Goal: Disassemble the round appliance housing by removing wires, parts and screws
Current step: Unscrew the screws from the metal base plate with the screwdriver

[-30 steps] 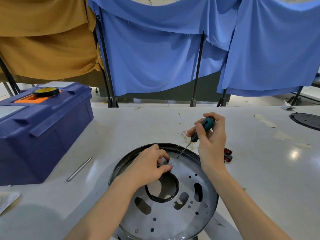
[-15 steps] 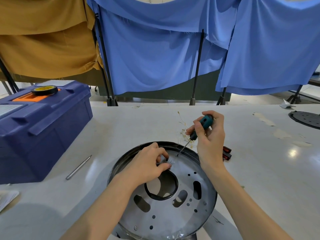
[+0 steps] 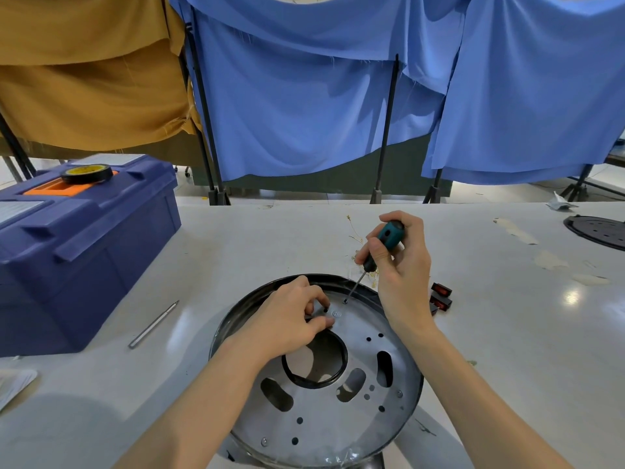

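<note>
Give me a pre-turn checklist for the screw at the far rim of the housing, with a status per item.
1. Right hand grips the screwdriver by its handle: ok.
2. Tip sits on the far-rim screw: it touches there, but whether the bit is seated in the head: cannot tell.
3. Left hand braces the housing: it rests on the plate beside the screw: ok.
4. Left fingers are clear of the shaft: close to it but apart: ok.
5. Other screws are out: not ok, near-rim screws are in place.
</note>
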A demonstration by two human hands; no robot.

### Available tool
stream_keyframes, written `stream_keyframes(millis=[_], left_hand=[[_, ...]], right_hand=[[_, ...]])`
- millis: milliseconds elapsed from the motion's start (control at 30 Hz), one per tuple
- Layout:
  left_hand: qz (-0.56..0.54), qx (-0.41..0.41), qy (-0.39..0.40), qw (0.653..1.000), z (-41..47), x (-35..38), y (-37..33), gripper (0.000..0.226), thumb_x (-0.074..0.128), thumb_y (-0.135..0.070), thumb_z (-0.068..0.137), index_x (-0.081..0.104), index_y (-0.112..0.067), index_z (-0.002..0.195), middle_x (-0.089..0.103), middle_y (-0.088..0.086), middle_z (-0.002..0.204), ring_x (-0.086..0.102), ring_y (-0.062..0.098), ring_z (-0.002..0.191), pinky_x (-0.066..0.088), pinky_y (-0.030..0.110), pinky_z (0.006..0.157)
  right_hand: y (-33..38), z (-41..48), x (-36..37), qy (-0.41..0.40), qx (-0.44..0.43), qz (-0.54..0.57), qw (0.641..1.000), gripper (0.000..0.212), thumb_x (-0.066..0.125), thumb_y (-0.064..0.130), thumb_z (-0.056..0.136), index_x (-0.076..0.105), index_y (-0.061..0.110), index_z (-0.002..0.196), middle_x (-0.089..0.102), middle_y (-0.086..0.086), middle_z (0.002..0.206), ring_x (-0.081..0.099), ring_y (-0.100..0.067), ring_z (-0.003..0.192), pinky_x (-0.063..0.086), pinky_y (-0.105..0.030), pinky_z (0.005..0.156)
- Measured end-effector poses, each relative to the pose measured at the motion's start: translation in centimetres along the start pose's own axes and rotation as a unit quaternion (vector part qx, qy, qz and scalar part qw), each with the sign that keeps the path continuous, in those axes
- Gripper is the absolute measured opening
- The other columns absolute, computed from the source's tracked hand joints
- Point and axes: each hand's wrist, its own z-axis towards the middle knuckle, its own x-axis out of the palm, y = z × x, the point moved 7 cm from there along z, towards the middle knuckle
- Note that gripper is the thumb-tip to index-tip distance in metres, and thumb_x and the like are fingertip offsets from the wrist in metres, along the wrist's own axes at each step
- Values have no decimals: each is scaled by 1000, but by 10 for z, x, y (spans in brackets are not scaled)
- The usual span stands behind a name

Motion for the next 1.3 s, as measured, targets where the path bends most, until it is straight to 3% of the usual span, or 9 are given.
stream_keyframes(millis=[533,667,733,833,1000,1100,1200,1300], left_hand=[[5,-6,10,1000,2,2,0,24,67,-40,85,64,-27,104,43,-11,84,45,6,74,42,25,70],[10,-19,55,998,9,2,-3,34,69,-38,84,63,-27,116,44,-9,87,45,9,80,39,24,70],[-6,-39,88,995,15,2,-3,39,72,-36,82,65,-24,119,50,-6,76,48,9,68,41,24,62],[-33,-69,100,992,26,1,-3,36,75,-37,79,70,-19,111,46,-10,61,46,4,56,35,18,52],[-33,-69,35,996,31,4,-5,26,79,-37,74,72,-17,88,54,-5,63,56,14,62,53,32,67],[-63,-69,19,995,29,7,1,22,81,-38,72,70,-21,80,54,-6,56,51,8,54,45,24,58],[-78,-79,11,994,29,8,6,22,82,-38,70,70,-23,79,55,-7,57,51,6,53,38,19,55],[-78,-83,11,993,30,9,8,23,82,-39,70,72,-22,80,56,-7,57,53,7,55,40,20,55]], right_hand=[[5,1,1,17,-14,-2,1000,28,51,-2,95,46,18,113,55,-2,87,64,-24,71,55,-26,66],[3,4,4,29,-2,-21,999,28,52,0,95,45,20,113,55,-1,89,65,-20,71,56,-22,66],[0,10,5,40,8,-42,998,26,54,4,95,44,20,113,55,1,88,66,-19,70,57,-24,68],[-5,23,9,59,20,-85,994,25,55,10,96,43,16,117,56,1,84,67,-19,66,59,-32,70],[-17,29,8,27,24,-120,992,24,54,15,97,39,19,116,59,3,68,66,-18,52,60,-37,59],[-23,28,4,4,19,-114,993,21,51,16,99,36,23,112,63,16,68,64,-19,48,58,-37,53],[-23,26,5,2,8,-105,994,21,50,17,99,36,24,113,57,3,63,61,-19,46,56,-36,49],[-21,24,8,18,-5,-100,995,21,49,18,100,37,24,116,57,8,66,61,-21,48,55,-34,50]])
